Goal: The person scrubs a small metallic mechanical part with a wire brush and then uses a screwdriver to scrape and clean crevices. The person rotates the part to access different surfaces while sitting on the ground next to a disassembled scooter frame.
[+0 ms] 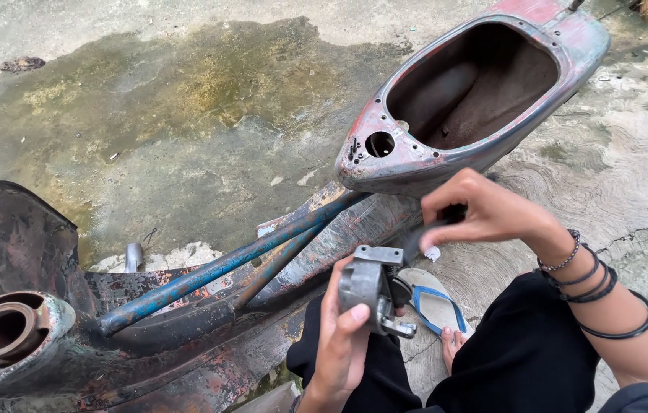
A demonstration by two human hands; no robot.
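Observation:
My left hand [341,340] grips a small grey metal engine part [373,287], like a carburettor, held upright over my lap. My right hand [484,210] is closed on a thin dark tool [425,233] whose tip points down at the top of the metal part. Black bands and a bead bracelet [587,279] ring my right wrist. Just beyond my hands lies a stripped, rusty scooter frame [209,268] with blue tubes, and its open hollow rear body shell [477,84] is tilted up at the upper right.
The scooter's steering-head tube [3,330] is at the lower left beside a rusty leg shield [6,233]. My foot in a blue-strapped sandal [437,306] rests on cracked, stained concrete [186,99]. A small white scrap [432,253] lies under my right hand.

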